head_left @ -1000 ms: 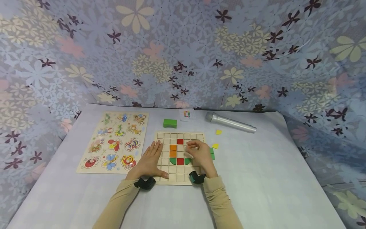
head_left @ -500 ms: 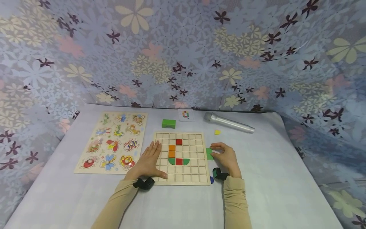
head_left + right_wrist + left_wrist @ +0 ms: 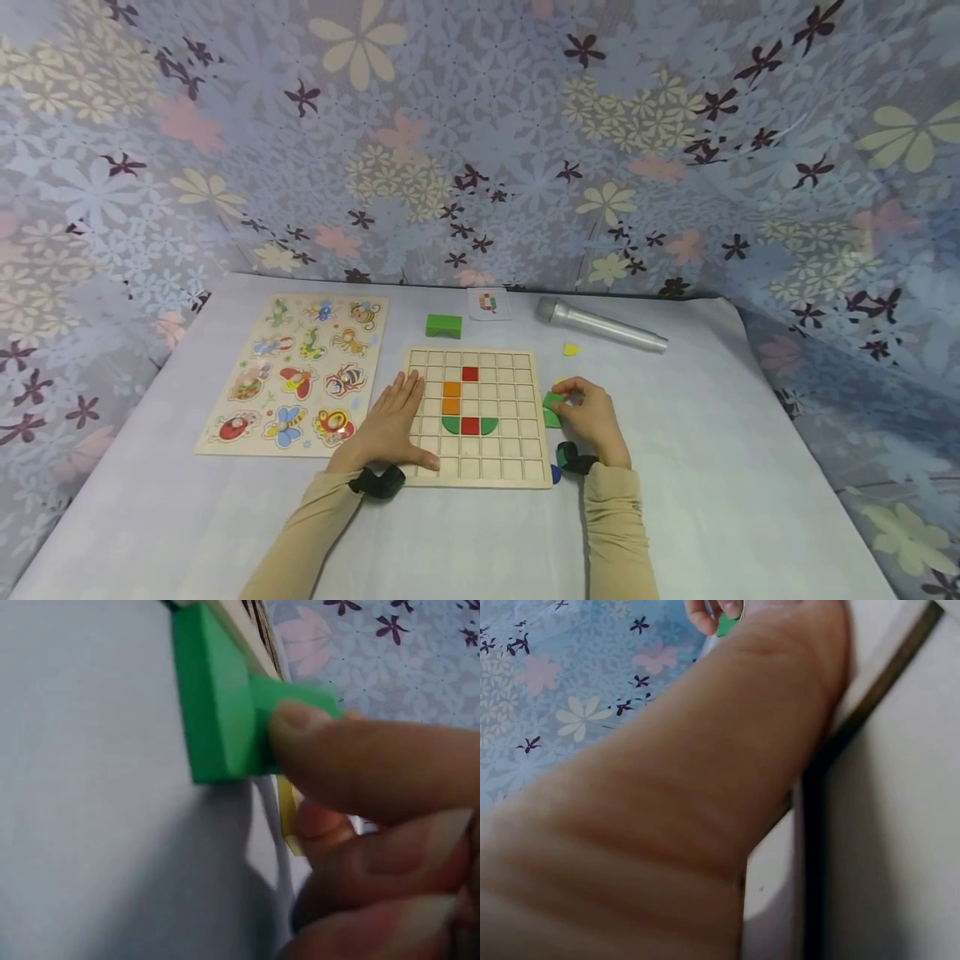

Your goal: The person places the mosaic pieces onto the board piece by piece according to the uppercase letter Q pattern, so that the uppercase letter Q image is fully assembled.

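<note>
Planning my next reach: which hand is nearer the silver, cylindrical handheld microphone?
Right. The right hand, pinching a small green piece, is on the microphone's near side; the left hand, spread on the pale wooden grid board, is farther, to its left.

Reads as pale, matt wood on the grid board (image 3: 491,470); smooth paint on the green blocks (image 3: 217,705); silvery, metallic sheen on the microphone (image 3: 606,326); glossy print on the insect board (image 3: 262,448); creased cloth on the sleeves (image 3: 617,517).

We find the card (image 3: 488,305) too small to read; the right hand (image 3: 594,414) partly hides its pinched green piece (image 3: 552,400).
</note>
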`<state>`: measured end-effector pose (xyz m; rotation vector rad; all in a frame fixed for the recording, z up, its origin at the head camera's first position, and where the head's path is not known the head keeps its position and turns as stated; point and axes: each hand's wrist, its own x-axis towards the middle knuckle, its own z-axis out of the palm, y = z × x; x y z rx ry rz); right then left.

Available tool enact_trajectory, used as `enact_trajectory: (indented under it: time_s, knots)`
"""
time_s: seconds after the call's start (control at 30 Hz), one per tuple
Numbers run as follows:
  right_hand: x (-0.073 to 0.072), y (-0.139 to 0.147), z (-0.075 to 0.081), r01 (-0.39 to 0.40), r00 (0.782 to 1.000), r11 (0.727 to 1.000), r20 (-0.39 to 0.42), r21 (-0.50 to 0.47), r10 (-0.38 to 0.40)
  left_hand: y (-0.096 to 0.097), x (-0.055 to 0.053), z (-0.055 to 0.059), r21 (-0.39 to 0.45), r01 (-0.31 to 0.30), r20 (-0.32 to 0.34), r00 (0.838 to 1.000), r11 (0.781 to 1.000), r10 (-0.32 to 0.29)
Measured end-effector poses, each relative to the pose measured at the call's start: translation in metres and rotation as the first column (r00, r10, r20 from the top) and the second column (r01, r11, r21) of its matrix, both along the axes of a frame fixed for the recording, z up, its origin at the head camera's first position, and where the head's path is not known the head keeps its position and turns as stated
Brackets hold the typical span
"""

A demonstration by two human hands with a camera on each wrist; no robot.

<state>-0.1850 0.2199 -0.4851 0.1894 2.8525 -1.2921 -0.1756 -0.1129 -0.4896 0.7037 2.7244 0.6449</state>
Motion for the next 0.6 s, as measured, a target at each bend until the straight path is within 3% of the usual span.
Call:
enact_trajectory:
  time_s: [0.13,0.27,0.37,0.6]
  knots:
    - [0.002,-0.002,0.005,0.058,0.998,0.998,0.006,-0.019,-0.058,0.000,0.000,-0.001,0.002,0.003,-0.004,1.000,1.000,-0.003]
    - [0.000,-0.013,0.011,0.110,0.994,0.986,-0.004,-0.127,-0.112,0.000,-0.001,0.000,-0.008,0.007,-0.007,1.000,1.000,-0.007]
    - [-0.001,-0.029,0.012,0.071,0.997,0.981,-0.014,-0.178,-0.074,0.001,-0.002,0.000,-0.018,-0.003,-0.004,1.000,1.000,0.003]
    - [0.000,-0.069,0.006,-0.064,0.998,0.984,-0.032,-0.164,0.059,-0.001,0.000,-0.001,-0.005,-0.013,0.006,1.000,1.000,0.013]
